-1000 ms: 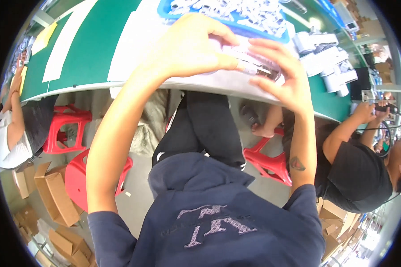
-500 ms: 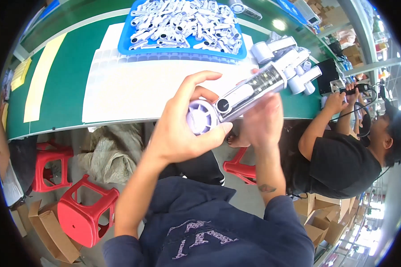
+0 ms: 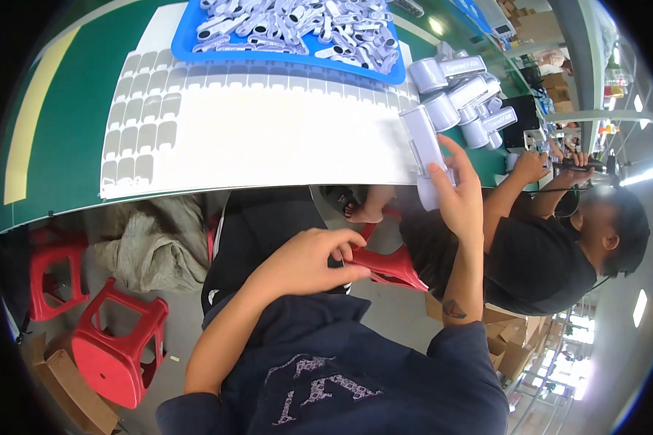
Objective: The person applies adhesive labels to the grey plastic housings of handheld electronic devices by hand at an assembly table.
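My right hand grips a pale lilac handheld fan near its rounded end, at the table's front edge on the right. The fan's long flat handle points up and away from me, towards the pile. My left hand is over my lap, below the table edge, with thumb and fingers curved apart; I make out nothing held between them. Beyond the held fan lies a pile of similar handheld fans. A white sheet of grey stickers is spread on the table, with a wide bare white area.
A blue tray heaped with small white-and-black parts stands at the back. The green table extends left. Red stools, a sack and a cardboard box are below. A co-worker in black works at the right.
My hands have separated. The right has carried the fan to the right and turned it more upright; the left has let go of it and dropped towards my lap. The view has shifted slightly.
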`<action>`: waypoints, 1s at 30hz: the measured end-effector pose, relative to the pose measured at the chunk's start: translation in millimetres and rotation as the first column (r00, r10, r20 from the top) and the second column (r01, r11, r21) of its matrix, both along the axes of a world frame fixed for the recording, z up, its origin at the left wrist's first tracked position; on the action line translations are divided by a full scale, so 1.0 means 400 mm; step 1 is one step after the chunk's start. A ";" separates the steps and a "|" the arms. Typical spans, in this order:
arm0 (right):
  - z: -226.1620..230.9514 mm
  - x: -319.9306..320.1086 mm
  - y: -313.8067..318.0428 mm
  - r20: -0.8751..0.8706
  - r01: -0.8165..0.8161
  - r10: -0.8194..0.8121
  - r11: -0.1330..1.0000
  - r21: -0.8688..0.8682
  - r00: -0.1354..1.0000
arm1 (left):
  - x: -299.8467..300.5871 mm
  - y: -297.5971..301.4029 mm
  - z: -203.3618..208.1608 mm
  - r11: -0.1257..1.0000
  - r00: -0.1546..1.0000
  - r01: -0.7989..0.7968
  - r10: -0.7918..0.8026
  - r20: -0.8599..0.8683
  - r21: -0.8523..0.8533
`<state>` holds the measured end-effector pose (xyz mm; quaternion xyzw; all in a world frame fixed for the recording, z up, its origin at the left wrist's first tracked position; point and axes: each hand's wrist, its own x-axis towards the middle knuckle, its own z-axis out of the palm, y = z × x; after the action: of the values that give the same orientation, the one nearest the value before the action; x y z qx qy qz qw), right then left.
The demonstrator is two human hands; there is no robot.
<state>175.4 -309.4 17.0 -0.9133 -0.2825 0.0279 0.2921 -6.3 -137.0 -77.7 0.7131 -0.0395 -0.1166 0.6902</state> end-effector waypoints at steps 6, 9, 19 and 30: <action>-0.014 -0.028 -0.012 0.103 0.196 -0.184 0.973 -0.120 0.978 | 0.046 -0.040 -0.123 0.975 0.986 -0.139 0.153 0.071 -0.173; -0.058 -0.030 -0.034 0.291 0.056 -0.017 0.991 -0.125 0.957 | 0.056 -0.044 -0.181 0.972 0.985 -0.165 0.171 0.024 -0.169; -0.061 -0.076 -0.008 0.318 0.149 -0.068 0.960 -0.239 0.946 | 0.048 -0.023 -0.204 0.942 0.973 -0.203 0.226 0.056 -0.267; -0.118 -0.073 -0.046 0.530 0.191 -0.059 0.962 -0.196 0.846 | 0.043 -0.007 -0.187 0.927 0.959 -0.255 0.279 0.053 -0.273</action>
<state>146.2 -327.9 -30.2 -0.9319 -0.2848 -0.2046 0.0931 10.7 -139.8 -152.6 0.6182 0.0113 0.0176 0.7858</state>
